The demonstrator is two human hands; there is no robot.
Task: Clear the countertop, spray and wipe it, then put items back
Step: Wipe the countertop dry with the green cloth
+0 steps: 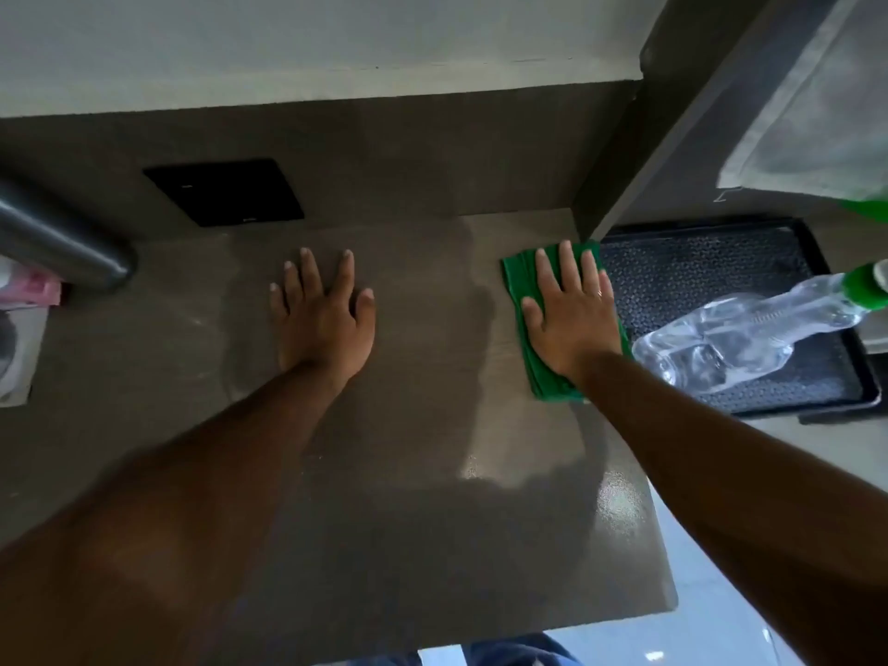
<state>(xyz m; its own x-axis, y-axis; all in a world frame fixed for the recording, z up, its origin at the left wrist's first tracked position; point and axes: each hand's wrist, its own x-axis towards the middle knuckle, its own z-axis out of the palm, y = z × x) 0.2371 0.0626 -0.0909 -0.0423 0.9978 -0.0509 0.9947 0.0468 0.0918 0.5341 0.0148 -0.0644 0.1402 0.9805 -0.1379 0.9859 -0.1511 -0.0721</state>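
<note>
cloth (pixel 531 362) long axis near–far | right hand (pixel 572 319) flat on it

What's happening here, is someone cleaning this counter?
Yes. A person is wiping a dark countertop. The right hand presses flat on a folded green cloth near the counter's right edge, while the left hand rests flat on the bare surface. A clear spray bottle with a green top lies over a black tray to the right. The counter's middle looks cleared.
</note>
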